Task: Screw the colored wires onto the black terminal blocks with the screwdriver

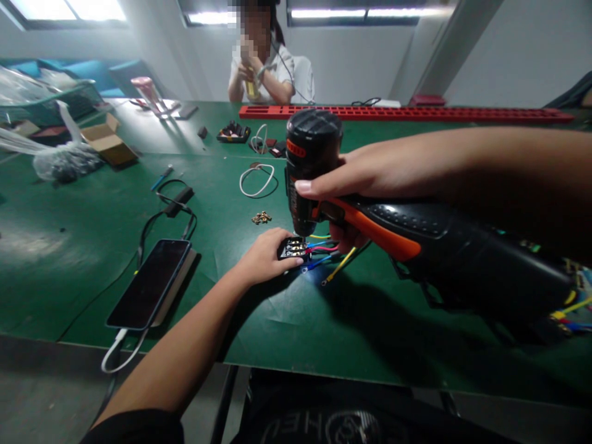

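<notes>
My right hand [356, 179] grips a black and orange cordless screwdriver [416, 234], its nose pointing down onto a small black terminal block [292, 248] on the green table [115, 290]. My left hand [263, 254] holds that block down from the left. Red, blue, yellow and green wires [330, 256] run out of the block to the right. A small heap of brass screws [261, 217] lies just behind my left hand.
A phone on a power bank [150, 283] with cables lies at the left. A white cable loop [257, 180], a cardboard box [108, 142], a plastic bag [60, 161] and a long red rail [407, 113] sit farther back. Another person [261, 61] sits across the table.
</notes>
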`<action>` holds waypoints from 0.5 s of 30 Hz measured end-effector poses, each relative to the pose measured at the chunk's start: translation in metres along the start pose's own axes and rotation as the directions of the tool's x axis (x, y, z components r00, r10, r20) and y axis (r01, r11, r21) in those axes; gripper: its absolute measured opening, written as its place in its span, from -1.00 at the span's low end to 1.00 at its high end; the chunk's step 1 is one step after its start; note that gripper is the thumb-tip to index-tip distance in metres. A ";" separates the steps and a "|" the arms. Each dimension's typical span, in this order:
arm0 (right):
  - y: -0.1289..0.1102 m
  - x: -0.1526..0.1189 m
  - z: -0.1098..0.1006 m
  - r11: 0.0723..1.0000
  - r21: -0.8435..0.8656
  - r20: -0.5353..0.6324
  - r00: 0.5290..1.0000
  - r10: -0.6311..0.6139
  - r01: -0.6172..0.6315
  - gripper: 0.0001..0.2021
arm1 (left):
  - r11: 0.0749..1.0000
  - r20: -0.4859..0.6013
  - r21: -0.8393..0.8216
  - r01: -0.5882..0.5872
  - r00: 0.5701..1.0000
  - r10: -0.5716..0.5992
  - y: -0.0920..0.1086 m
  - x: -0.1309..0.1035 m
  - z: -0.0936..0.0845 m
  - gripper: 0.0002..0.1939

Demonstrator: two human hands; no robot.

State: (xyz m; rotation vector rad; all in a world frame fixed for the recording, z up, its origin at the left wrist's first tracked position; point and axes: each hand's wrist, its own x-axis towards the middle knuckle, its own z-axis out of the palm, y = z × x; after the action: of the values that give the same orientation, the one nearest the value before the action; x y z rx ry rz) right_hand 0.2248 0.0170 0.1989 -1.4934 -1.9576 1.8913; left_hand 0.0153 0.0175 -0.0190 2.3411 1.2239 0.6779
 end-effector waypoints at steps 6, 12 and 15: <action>0.000 0.000 -0.001 1.000 0.017 0.025 1.000 0.018 -0.019 -0.61 | 0.999 0.007 0.031 0.023 1.000 -0.023 0.003 0.000 0.000 -0.53; 0.003 0.000 -0.001 1.000 0.019 0.003 1.000 0.024 -0.024 -0.60 | 0.999 0.008 0.037 0.022 1.000 -0.023 0.004 0.001 -0.001 -0.53; 0.003 -0.001 0.000 0.999 0.038 0.008 1.000 0.026 -0.027 -0.60 | 0.999 0.004 0.044 0.021 1.000 -0.021 0.003 0.001 0.000 -0.54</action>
State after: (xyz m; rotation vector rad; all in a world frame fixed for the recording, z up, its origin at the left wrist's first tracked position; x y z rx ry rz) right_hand 0.2277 0.0157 0.1969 -1.5116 -1.9025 1.9368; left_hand 0.0177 0.0164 -0.0167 2.3604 1.2719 0.6449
